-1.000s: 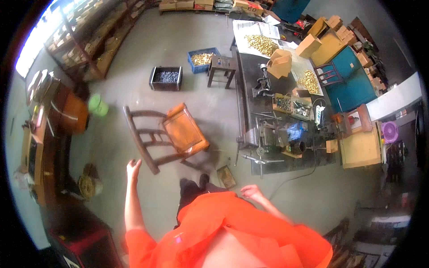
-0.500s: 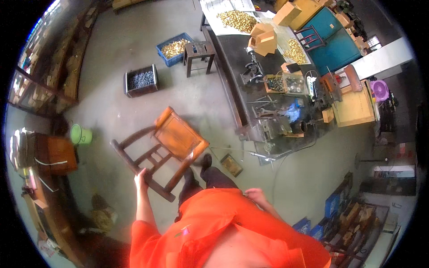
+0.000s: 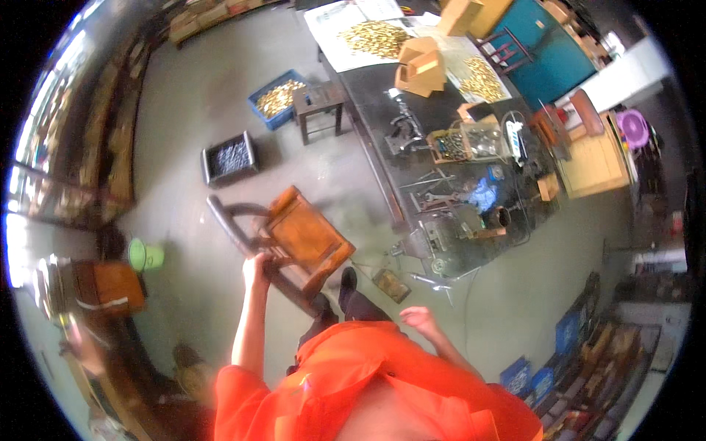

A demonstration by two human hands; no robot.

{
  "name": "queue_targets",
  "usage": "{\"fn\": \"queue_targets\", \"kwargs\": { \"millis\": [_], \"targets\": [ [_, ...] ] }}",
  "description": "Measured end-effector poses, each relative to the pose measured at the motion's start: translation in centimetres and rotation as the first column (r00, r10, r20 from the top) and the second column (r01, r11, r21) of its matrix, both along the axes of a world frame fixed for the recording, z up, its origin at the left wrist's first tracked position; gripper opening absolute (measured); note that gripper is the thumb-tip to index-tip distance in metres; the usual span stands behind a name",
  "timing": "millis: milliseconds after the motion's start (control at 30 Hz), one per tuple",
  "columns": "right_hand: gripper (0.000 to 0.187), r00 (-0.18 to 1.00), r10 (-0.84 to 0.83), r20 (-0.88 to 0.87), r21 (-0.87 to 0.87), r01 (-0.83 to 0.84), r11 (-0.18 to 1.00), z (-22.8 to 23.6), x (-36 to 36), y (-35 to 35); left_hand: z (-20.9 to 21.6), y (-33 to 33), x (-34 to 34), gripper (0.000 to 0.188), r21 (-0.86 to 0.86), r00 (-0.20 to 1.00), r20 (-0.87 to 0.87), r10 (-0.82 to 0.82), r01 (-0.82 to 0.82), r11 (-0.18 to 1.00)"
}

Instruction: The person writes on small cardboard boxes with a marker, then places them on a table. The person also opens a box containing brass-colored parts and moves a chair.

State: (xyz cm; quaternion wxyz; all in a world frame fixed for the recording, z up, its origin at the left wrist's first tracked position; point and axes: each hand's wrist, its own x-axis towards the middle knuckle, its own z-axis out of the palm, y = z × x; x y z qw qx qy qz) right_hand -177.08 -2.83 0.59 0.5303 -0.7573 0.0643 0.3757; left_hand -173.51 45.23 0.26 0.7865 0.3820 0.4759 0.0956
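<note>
My left hand (image 3: pixel 257 272) is closed round the top rail of a brown wooden chair (image 3: pixel 309 229). The chair leans back toward me, its tan seat in front of my feet and its slatted back nearest my hand. My right hand (image 3: pixel 421 320) hangs beside my waist, well apart from the chair, with fingers loosely bent and nothing seen in them. On the floor just right of my shoe lies a small, worn rectangular block (image 3: pixel 391 285).
Ahead stand a black bin of dark metal parts (image 3: pixel 229 158), a blue crate of brass pieces (image 3: pixel 257 99) and a stool (image 3: pixel 321 95). A long dark workbench (image 3: pixel 368 110) with tools runs along the right. At left are a green bucket (image 3: pixel 145 254) and shelves (image 3: pixel 110 117).
The chair has swung and tilted, its back now more foreshortened, with my left hand still on its rail. My right hand has moved slightly outward. The view has shifted a little.
</note>
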Motion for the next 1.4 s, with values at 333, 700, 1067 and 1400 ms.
{"fn": "queue_targets", "kwargs": {
  "millis": [333,700,1067,1400],
  "targets": [
    [0.013,0.990,-0.142,-0.004,-0.157,0.140,0.978,0.1,-6.0,-3.2,3.6,-5.3,19.3,0.015,0.190,0.954,0.025,-0.299,0.289,0.938],
    [0.020,0.984,-0.065,0.165,-0.312,0.115,0.943,1.2,-7.0,-1.5,-8.4,8.4,14.0,0.020,0.124,0.958,0.084,-0.276,0.265,0.956],
    [0.024,0.867,0.032,-0.497,0.171,0.061,0.983,2.8,5.0,11.4,-8.4,7.6,2.0,0.032,0.648,0.709,-0.397,-0.582,0.666,0.369],
    [0.027,0.664,0.746,0.056,-0.030,-0.745,0.666,3.0,13.3,35.0,-7.8,6.9,-38.3,0.029,0.266,0.666,-0.746,0.013,0.281,0.922]
  ]
}}
